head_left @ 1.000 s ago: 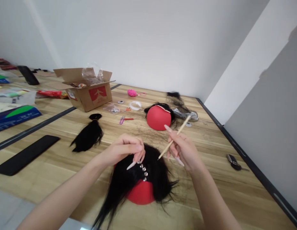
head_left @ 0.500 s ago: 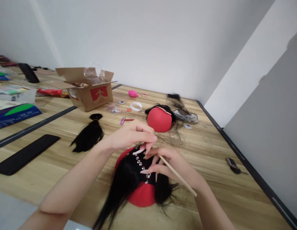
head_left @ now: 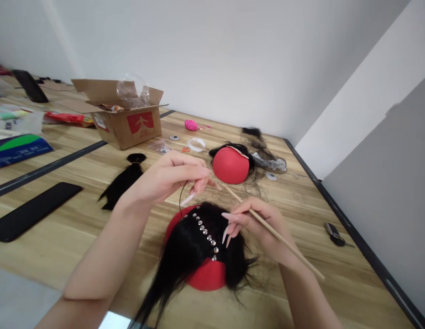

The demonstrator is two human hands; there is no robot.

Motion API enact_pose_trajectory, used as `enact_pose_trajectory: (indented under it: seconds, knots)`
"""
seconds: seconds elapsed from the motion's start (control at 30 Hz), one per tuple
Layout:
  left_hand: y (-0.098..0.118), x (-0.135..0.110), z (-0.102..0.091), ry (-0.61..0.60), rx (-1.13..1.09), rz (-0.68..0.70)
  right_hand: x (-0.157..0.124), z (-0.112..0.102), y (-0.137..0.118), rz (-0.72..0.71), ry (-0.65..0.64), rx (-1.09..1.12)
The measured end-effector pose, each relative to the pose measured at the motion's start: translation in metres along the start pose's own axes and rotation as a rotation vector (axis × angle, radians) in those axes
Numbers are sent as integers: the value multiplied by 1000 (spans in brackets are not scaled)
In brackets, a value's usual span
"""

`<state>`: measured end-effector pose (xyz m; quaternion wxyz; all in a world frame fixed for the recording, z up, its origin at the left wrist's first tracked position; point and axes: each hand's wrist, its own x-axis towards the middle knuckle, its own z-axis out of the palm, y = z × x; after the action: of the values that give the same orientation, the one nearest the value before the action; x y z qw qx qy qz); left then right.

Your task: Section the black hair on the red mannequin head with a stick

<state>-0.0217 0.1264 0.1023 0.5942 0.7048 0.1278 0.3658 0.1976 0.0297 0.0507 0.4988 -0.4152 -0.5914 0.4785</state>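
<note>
A red dome form (head_left: 206, 276) covered with black hair (head_left: 185, 249) lies on the wooden table (head_left: 335, 269) in front of me. A row of silver pins (head_left: 206, 234) runs across the hair. My left hand (head_left: 171, 176) hovers above the form's far edge, its fingers pinched on a thin strand of black hair that loops down to the form. My right hand (head_left: 256, 226) is closed on a thin wooden stick (head_left: 277, 234), whose tip points up towards my left fingertips.
A second red dome (head_left: 231, 165) with hair sits further back. A black hair bundle (head_left: 121, 183) lies to the left, beside an open cardboard box (head_left: 125, 119). A black flat strip (head_left: 30, 211) lies at left, a dark key fob (head_left: 332, 230) at right.
My left hand has risen from the pins, drawing a strand up. My right hand turned the stick over, then lifted so its tip points up at my left fingers.
</note>
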Motion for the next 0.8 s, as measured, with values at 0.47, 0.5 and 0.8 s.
enact_pose_trajectory:
  seconds: [0.47,0.5,0.8]
  knots:
    - [-37,17,25,-515,-62,-378,-2,-28,-9,-364,422,35]
    - [-35,17,23,-478,-49,-370,-2,-30,-9,-347,431,19]
    - [-8,7,-9,-173,65,-187,0,-7,3,-80,-92,-658]
